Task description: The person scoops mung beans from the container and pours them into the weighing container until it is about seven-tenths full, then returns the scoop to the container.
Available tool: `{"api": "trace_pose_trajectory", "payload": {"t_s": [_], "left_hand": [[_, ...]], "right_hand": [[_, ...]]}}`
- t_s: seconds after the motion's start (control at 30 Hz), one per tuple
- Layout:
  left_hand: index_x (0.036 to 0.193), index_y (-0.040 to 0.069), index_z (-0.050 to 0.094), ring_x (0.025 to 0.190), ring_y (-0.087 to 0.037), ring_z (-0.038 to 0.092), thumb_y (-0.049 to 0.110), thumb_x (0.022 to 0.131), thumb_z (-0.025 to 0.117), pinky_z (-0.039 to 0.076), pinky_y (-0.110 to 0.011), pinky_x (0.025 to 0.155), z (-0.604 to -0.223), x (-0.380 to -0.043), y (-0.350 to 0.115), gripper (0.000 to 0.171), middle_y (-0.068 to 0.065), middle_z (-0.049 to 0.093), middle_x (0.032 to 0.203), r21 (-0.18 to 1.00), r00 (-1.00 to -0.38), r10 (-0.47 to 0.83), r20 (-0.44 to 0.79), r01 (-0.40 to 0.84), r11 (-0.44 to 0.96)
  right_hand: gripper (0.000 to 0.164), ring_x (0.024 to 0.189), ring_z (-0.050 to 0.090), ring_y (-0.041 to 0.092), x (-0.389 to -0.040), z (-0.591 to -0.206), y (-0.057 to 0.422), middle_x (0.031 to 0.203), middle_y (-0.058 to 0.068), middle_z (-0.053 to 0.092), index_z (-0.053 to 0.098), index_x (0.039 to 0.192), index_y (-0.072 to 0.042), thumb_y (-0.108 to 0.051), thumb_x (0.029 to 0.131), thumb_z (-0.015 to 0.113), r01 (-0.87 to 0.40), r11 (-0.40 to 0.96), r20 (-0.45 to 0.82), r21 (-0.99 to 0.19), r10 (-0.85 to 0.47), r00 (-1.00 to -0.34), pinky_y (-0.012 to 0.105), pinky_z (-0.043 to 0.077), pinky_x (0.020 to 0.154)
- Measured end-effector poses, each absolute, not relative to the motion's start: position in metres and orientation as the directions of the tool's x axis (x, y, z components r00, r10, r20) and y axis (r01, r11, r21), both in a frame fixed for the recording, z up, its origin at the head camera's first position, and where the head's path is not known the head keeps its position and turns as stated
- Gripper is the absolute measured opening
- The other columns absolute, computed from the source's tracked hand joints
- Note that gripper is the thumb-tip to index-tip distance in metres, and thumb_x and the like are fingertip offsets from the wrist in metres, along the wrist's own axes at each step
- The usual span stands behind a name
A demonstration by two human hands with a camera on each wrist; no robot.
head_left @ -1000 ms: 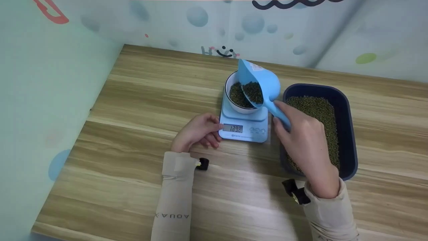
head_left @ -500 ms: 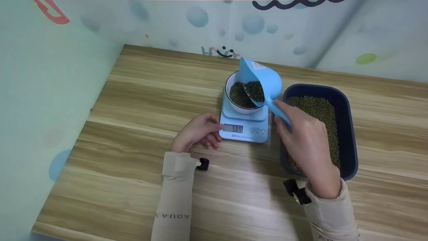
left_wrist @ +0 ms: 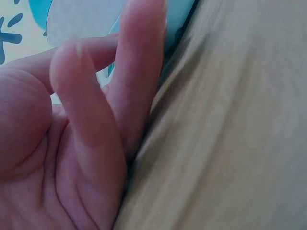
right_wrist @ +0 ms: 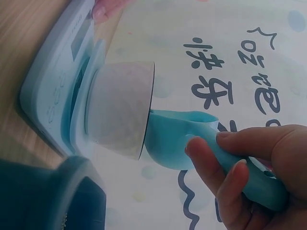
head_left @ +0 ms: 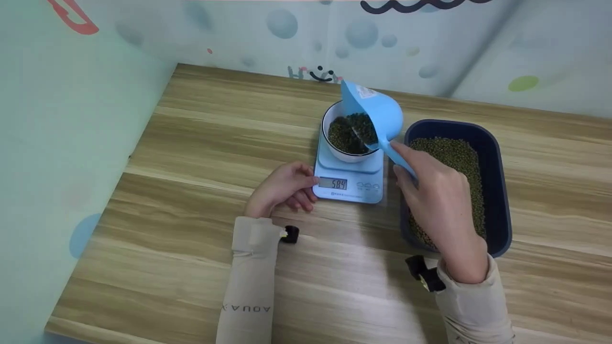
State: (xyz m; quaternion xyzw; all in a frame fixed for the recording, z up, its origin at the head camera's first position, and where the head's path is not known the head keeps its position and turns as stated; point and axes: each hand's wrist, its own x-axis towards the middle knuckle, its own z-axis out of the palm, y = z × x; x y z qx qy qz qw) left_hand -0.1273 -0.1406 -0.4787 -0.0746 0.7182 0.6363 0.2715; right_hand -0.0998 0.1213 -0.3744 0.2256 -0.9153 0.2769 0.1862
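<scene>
In the head view my right hand (head_left: pixel 437 203) grips the handle of a light-blue scoop (head_left: pixel 386 114), which is tilted over a white bowl (head_left: pixel 346 156). Dark green beans (head_left: pixel 343 136) lie in the bowl, and more are in the scoop. In the right wrist view the scoop's lip (right_wrist: pixel 180 115) meets the bowl's rim. Under the bowl stands a light-blue kitchen scale (head_left: pixel 356 195), its small display (head_left: pixel 333 183) showing digits like 584. With relaxed fingers, my left hand (head_left: pixel 284 186) touches the scale's left edge; its loosely bent fingers (left_wrist: pixel 86 110) show close up in the left wrist view.
Right of the scale, a dark-blue tub (head_left: pixel 499 205) holds many green beans (head_left: pixel 447 148), partly hidden under my right forearm. All stands on a wood-grain table (head_left: pixel 201 143). A printed wall (head_left: pixel 229 33) rises behind the table, another on the left.
The display has gone from digits like 1298 to about 584. The scoop has tilted slightly and risen a little, with fewer beans visible in it. My left hand has stayed put.
</scene>
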Motion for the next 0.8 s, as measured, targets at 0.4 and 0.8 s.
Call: {"api": "trace_pose_trajectory", "payload": {"t_s": [0.4, 0.8], "left_hand": [[0.107, 0.007, 0.049, 0.060, -0.025, 0.067, 0.025, 0.090, 0.059, 0.049, -0.027, 0.043, -0.4774, -0.1266, -0.1412, 0.026, -0.016, 0.067, 0.081, 0.866, -0.837, 0.229, -0.497, -0.459, 0.199], [0.106, 0.007, 0.049, 0.058, -0.024, 0.066, 0.024, 0.090, 0.060, 0.048, -0.026, 0.042, -0.4790, -0.1269, -0.1410, 0.026, -0.017, 0.066, 0.079, 0.867, -0.836, 0.232, -0.496, -0.463, 0.184]], "right_hand": [[0.037, 0.085, 0.066, 0.023, -0.1005, -0.3734, 0.1208, 0.103, 0.008, 0.069, 0.061, 0.122, -0.015, -0.006, 0.086, 0.063, -0.500, 0.742, 0.443, -0.446, -0.303, -0.844, 0.042, 0.052, 0.068], [0.038, 0.087, 0.066, 0.023, -0.0998, -0.3729, 0.1212, 0.106, 0.007, 0.068, 0.060, 0.122, -0.015, -0.007, 0.086, 0.064, -0.502, 0.744, 0.457, -0.442, -0.294, -0.839, 0.042, 0.053, 0.066]]}}
